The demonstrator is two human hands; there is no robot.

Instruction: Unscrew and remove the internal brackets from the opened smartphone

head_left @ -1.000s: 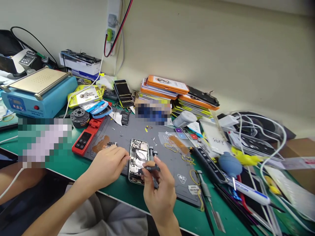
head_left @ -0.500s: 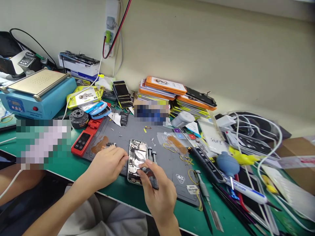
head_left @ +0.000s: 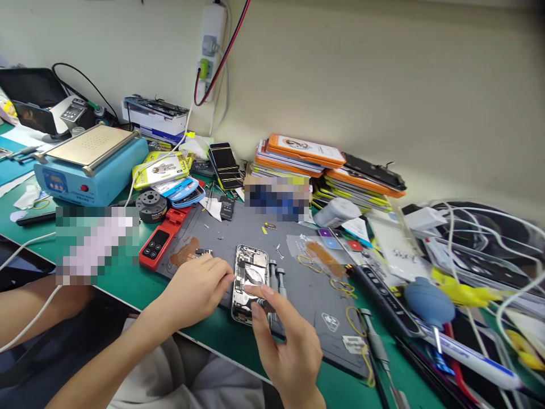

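With its long axis running forward, the opened phone (head_left: 249,271) is lying between the person's left hand (head_left: 203,285), grip unclear, and right hand (head_left: 290,338), pinching a dark tool (head_left: 265,305).

2 bare hands, the left hand (head_left: 200,289) and the right hand (head_left: 293,343), show above the table (head_left: 238,353), uncovered to the fingertips; the left forearm (head_left: 123,352) is bare too, a long, slender shape tapering to the wrist at the table's near side; of the right forearm (head_left: 309,397) only a short bare stretch shows, also at the table's near side; below the table's front edge spreads grey clothing (head_left: 221,380) over the lap, soft and matt, in loose folds, paler at its 2 sides and darker between; its cut cannot be told.
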